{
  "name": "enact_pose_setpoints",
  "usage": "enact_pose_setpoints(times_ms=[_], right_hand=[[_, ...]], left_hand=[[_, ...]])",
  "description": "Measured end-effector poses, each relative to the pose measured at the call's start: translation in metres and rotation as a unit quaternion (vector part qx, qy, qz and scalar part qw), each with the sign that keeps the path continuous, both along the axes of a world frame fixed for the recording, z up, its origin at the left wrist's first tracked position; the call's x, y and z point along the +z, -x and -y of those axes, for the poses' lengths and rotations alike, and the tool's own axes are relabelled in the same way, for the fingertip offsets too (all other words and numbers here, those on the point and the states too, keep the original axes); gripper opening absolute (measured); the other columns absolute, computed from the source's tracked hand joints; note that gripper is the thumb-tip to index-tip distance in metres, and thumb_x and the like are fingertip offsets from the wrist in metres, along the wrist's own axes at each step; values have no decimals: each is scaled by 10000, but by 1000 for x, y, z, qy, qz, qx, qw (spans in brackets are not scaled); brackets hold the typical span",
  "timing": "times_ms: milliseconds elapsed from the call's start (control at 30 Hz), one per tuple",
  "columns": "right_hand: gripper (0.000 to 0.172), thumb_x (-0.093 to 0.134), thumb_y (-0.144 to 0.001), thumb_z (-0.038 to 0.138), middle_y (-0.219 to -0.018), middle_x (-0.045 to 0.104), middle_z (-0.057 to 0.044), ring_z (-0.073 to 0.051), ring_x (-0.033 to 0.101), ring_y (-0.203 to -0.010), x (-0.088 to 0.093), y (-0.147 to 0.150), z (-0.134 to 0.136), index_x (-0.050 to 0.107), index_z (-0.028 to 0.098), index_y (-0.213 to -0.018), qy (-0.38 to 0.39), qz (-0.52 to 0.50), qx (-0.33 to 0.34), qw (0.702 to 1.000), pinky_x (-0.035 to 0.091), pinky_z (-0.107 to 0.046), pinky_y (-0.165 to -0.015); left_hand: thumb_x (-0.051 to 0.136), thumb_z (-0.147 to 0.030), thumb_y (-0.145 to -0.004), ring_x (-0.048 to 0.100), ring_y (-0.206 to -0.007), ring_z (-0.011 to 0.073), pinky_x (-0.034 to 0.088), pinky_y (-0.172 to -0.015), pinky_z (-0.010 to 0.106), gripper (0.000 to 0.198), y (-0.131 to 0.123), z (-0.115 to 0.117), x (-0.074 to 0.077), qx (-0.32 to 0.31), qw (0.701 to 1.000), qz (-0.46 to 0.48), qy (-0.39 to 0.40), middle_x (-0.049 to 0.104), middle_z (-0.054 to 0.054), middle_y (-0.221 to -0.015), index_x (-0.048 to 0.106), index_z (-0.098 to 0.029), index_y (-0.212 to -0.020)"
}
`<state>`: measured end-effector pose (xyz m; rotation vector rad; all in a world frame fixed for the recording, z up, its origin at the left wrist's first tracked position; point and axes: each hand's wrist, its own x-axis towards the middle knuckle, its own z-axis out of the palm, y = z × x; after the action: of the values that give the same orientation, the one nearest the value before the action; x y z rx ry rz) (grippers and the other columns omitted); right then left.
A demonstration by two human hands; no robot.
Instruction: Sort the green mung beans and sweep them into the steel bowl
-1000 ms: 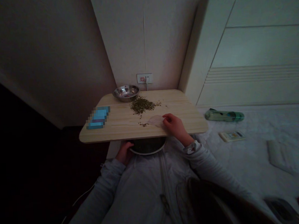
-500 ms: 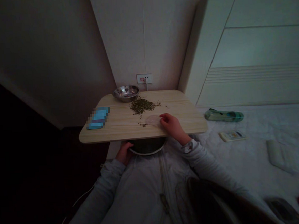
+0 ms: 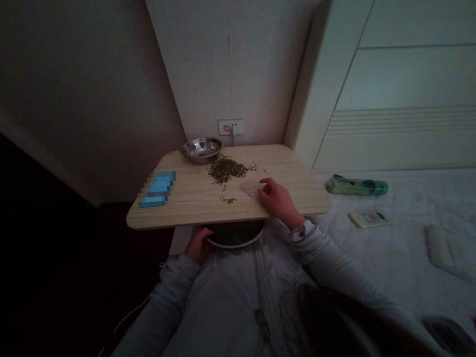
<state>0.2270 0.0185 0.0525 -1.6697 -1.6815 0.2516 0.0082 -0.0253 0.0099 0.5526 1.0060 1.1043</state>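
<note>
On the small wooden table (image 3: 186, 204) lies a pile of small green beans or seeds (image 3: 225, 169), with a few loose ones nearer the front edge. My right hand (image 3: 278, 200) is closed at the edge of a thin, pale, see-through disc (image 3: 250, 188), low over the tabletop. Below the table's front edge, my left hand (image 3: 199, 243) grips the left rim of a dark round basin (image 3: 236, 235) close to my body. The table hides the basin's far part, and some of my left fingers are out of sight.
A shiny metal bowl (image 3: 201, 150) stands at the back left of the table, and a blurred-out blue phone-like item (image 3: 157, 189) lies at its left. On the bed at right are a green bottle (image 3: 356, 185) and a phone (image 3: 370, 218). A wall socket (image 3: 230, 127) holds a plug.
My right hand has shifted slightly right, and the see-through disc has moved with it, away from the few loose beans. My left hand and the basin stay in place.
</note>
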Motion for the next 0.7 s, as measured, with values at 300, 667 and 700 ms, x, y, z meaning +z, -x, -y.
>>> enact_pose_setpoints(times_ms=[300,667,700], right_hand=[[292,447,-697,304,-733,595,-46,-145,516,-636,-1,-44,-30,528,174,-946,-7,30,-62,998,372,-267,-599],[268,467,-688,255,-788,600,-46,-126,515,-663,1,-66,-71,557,167,-925,27,26,-28,999,387,-259,-640],[267,467,-685,246,-780,599,-46,-122,513,-653,0,-68,-74,559,162,-921,31,16,-24,999,388,-258,-636]], left_hand=[[511,-113,-520,579,-744,192,456,-584,284,238,1,-1,-3,0,1000,2,16,635,-7,-731,560,-183,-743],[508,-104,-517,567,-805,197,452,-643,298,295,2,-2,-5,-1,1000,16,-1,635,-5,-782,544,-180,-800],[507,-101,-515,566,-807,198,451,-645,299,296,2,-2,-5,3,1000,13,-1,634,-7,-780,543,-181,-799]])
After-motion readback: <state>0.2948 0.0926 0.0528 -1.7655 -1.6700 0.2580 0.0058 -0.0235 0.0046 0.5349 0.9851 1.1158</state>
